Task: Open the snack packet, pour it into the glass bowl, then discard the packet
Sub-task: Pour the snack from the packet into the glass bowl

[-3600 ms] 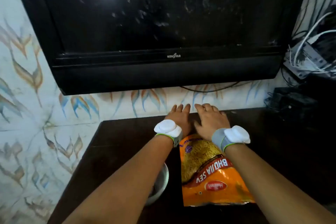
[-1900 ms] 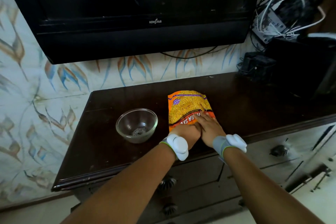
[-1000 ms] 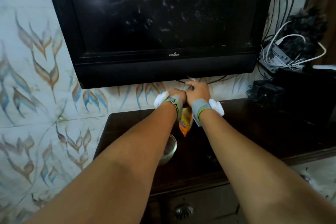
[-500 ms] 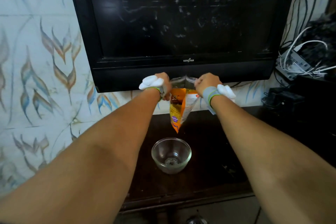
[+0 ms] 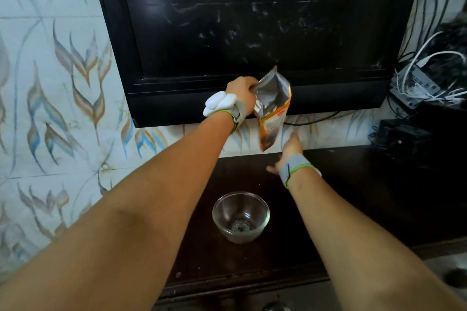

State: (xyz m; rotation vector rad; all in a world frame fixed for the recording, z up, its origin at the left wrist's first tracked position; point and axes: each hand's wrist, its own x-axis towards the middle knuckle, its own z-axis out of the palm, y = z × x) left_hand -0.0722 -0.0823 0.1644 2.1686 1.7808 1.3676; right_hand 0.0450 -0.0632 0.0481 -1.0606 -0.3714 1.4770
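The orange snack packet [image 5: 274, 106] hangs upright in the air in front of the TV, its top torn open and the silver inside showing. My left hand [image 5: 241, 93] grips the packet's open top edge. Lower down, my right hand [image 5: 288, 153] is just under the packet's bottom corner, fingers apart, palm turned up; whether it touches the packet is unclear. The empty glass bowl [image 5: 241, 217] stands on the dark wooden cabinet top [image 5: 353, 197], below and nearer to me than the packet.
A large black TV [image 5: 252, 20] hangs on the wall right behind the packet. Cables and a white-wired box [image 5: 414, 86] and a black adapter [image 5: 399, 136] crowd the back right. Patterned wall tiles are at left.
My right hand has let go of the packet's top and dropped below its bottom. The top now gapes open, held by my left hand alone.
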